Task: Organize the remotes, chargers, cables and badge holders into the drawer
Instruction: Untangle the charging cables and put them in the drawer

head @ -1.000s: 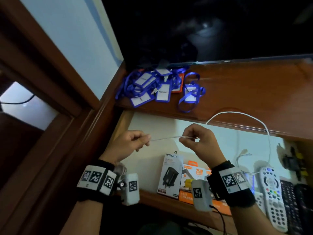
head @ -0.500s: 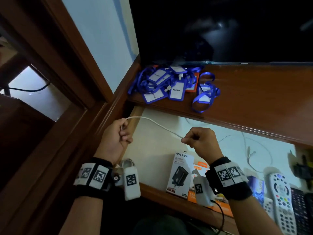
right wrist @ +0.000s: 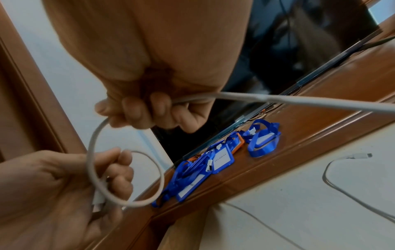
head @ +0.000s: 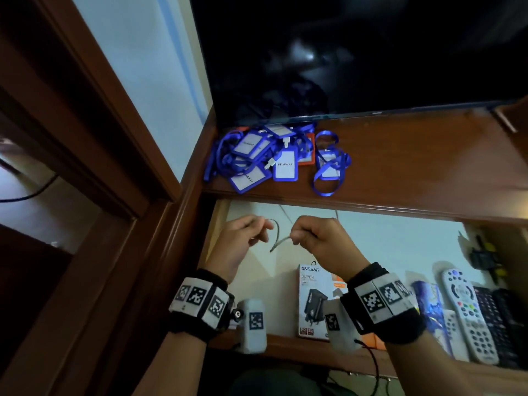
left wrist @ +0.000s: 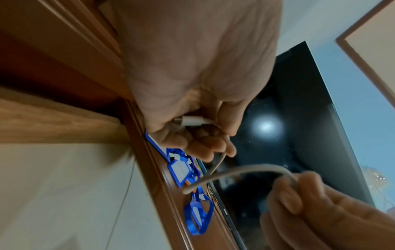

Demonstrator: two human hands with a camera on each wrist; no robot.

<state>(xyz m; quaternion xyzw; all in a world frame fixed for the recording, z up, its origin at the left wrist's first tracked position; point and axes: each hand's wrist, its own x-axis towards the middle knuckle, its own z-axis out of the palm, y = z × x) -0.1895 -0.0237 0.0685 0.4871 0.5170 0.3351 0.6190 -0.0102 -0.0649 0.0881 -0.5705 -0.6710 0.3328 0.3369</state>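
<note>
Both hands hold one white cable (head: 278, 238) above the open drawer (head: 385, 244). My left hand (head: 243, 238) grips the cable's plug end (left wrist: 192, 122), and a small loop (right wrist: 126, 179) hangs from it. My right hand (head: 314, 238) pinches the cable (right wrist: 278, 99) a short way along; the rest trails into the drawer, where its other plug (right wrist: 361, 155) lies. Blue badge holders (head: 268, 158) with lanyards are piled on the wooden shelf (head: 414, 167) behind the drawer. Boxed chargers (head: 313, 298) and several remotes (head: 465, 312) lie in the drawer's front part.
A dark TV screen (head: 357, 52) stands on the shelf behind the badges. A wooden door frame (head: 94, 132) rises at the left. A black and yellow item (head: 485, 255) sits at the drawer's right end. The drawer's front edge (head: 300, 350) runs below my wrists.
My hands have come close together over the drawer. The cable, stretched straight between them before, now bends into a small loop at my left hand.
</note>
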